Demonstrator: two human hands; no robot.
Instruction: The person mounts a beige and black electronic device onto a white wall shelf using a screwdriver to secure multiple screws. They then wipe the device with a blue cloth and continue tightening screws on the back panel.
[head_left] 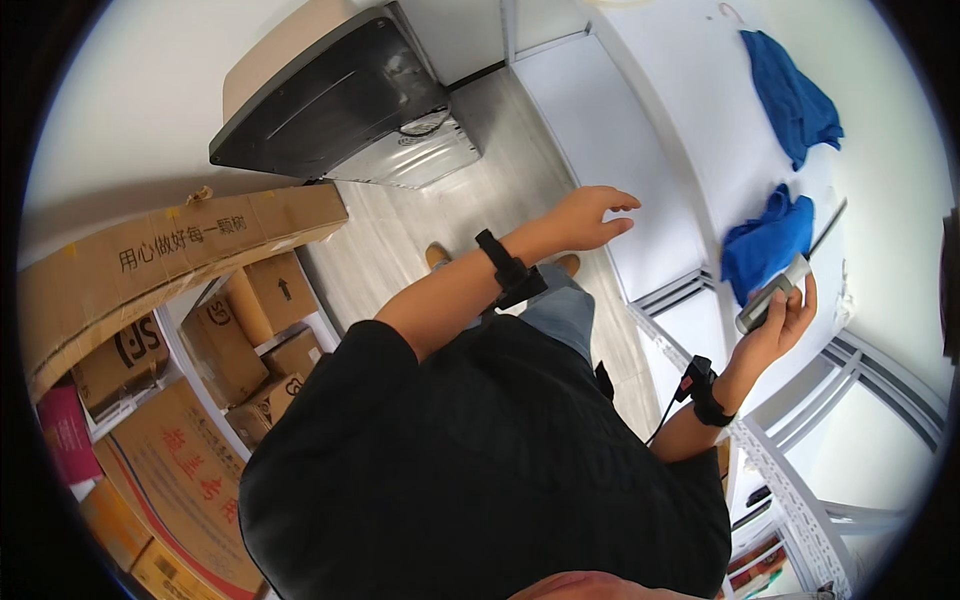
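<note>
My left hand (595,216) hangs in the air over the white panel on the floor side, fingers stretched out and thumb apart, holding nothing. Over the white surface at the right, my right hand (780,325) grips a grey, elongated handheld device (755,307) with rounded ends; its exact kind cannot be made out. Just beyond that hand lies a crumpled blue cloth (765,240). A second, darker blue cloth (793,98) is spread farther away on the same white surface (690,60). Both wrists wear black bands with small boxes.
Cardboard boxes fill a white shelf (185,355) at the left, with a long carton (190,245) on top. A black-and-silver appliance (330,105) stands at the far left. Pale wooden floor (510,140) lies between. White metal frames (860,385) are at the right.
</note>
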